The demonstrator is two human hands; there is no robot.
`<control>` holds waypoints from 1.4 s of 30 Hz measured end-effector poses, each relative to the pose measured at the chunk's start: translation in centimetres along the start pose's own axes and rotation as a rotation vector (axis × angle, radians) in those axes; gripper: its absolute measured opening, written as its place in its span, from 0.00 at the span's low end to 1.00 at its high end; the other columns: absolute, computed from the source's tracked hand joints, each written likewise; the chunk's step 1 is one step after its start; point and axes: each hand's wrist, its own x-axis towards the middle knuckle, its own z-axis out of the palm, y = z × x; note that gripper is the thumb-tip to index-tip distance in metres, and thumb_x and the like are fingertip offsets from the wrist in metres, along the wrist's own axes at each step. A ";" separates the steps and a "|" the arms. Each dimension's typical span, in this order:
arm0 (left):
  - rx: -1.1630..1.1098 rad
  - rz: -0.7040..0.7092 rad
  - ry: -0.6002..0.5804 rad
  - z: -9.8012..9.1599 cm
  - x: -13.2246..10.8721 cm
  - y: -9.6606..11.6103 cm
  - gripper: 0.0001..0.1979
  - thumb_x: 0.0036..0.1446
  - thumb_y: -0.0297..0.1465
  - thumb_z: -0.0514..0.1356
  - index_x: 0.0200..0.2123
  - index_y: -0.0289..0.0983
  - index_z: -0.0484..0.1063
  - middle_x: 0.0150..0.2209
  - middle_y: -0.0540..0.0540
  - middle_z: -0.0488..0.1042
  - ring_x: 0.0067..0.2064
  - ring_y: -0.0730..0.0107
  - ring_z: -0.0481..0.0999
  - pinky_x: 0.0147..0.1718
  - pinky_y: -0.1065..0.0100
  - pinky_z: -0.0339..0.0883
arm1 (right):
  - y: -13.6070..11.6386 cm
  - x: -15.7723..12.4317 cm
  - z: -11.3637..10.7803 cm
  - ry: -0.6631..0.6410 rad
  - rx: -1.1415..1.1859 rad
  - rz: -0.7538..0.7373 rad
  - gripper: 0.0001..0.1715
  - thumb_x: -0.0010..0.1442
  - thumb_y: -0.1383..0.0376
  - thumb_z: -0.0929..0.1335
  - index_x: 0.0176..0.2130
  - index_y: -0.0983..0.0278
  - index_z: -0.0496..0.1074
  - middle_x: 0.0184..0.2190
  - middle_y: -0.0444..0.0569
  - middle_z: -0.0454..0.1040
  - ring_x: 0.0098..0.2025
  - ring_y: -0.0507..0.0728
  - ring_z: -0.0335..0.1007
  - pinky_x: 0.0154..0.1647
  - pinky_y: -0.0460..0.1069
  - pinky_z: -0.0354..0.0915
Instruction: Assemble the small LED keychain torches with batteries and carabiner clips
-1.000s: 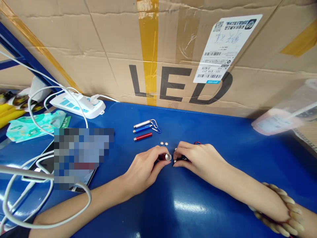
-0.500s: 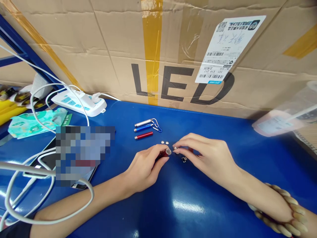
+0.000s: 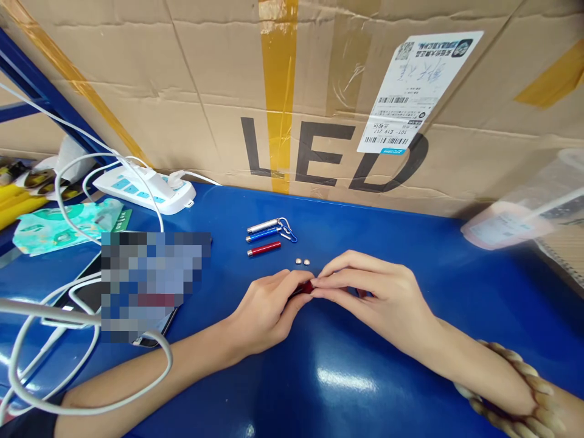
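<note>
My left hand (image 3: 269, 304) is closed around a red metal tube (image 3: 306, 287), which looks like the body of a small keychain flashlight. At the tube's right end, the thumb and fingertips of my right hand (image 3: 369, 283) are pinched together. Whatever they hold is covered by the fingers. Just beyond the fingertips, two small silver button cells (image 3: 302, 261) lie on the table. Part of another red piece (image 3: 362, 293) shows between the fingers of my right hand, mostly hidden.
Behind the hands lie a red tube (image 3: 264, 249), a blue one (image 3: 262, 236) with a carabiner clip, and a silver one (image 3: 261, 226). A large cardboard box (image 3: 219, 91) stands at the back. Left are a power strip (image 3: 150, 191), white cables and a pixelated device (image 3: 155, 286); right, a plastic cup (image 3: 502, 225).
My right hand has moved left, bringing the small silver piece in its fingertips to the red tube's open end. That opening is now covered. My left hand stays nearly in place.
</note>
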 end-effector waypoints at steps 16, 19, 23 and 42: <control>0.050 -0.046 -0.025 0.1 -0.1 -0.1 0.08 0.63 0.27 0.50 0.44 0.36 0.63 0.33 0.46 0.74 0.31 0.69 0.73 0.31 0.70 0.68 | 0.6 -0.2 0.0 -0.026 -0.119 -0.043 0.06 0.58 0.67 0.68 0.33 0.61 0.77 0.34 0.43 0.76 0.32 0.48 0.72 0.32 0.42 0.65; 0.058 -0.042 -0.025 0.1 -0.1 -0.1 0.07 0.63 0.27 0.50 0.44 0.35 0.64 0.32 0.47 0.73 0.31 0.69 0.73 0.30 0.70 0.68 | 0.7 -0.2 0.0 -0.066 -0.115 -0.038 0.07 0.59 0.67 0.66 0.33 0.61 0.76 0.34 0.43 0.76 0.33 0.48 0.72 0.31 0.42 0.64; 0.071 -0.063 -0.004 0.1 0.0 0.0 0.06 0.63 0.28 0.50 0.42 0.36 0.64 0.32 0.47 0.74 0.31 0.69 0.73 0.31 0.70 0.67 | 0.7 0.0 -0.4 -0.128 -0.149 0.074 0.04 0.58 0.62 0.68 0.34 0.58 0.74 0.34 0.40 0.75 0.28 0.46 0.70 0.24 0.42 0.61; -0.061 -0.163 0.019 -0.2 -0.1 0.2 0.07 0.62 0.26 0.48 0.43 0.36 0.62 0.31 0.47 0.72 0.34 0.69 0.74 0.30 0.71 0.67 | 2.4 0.1 0.3 -0.362 -0.561 0.252 0.07 0.57 0.60 0.68 0.37 0.57 0.76 0.36 0.41 0.76 0.34 0.51 0.73 0.22 0.44 0.58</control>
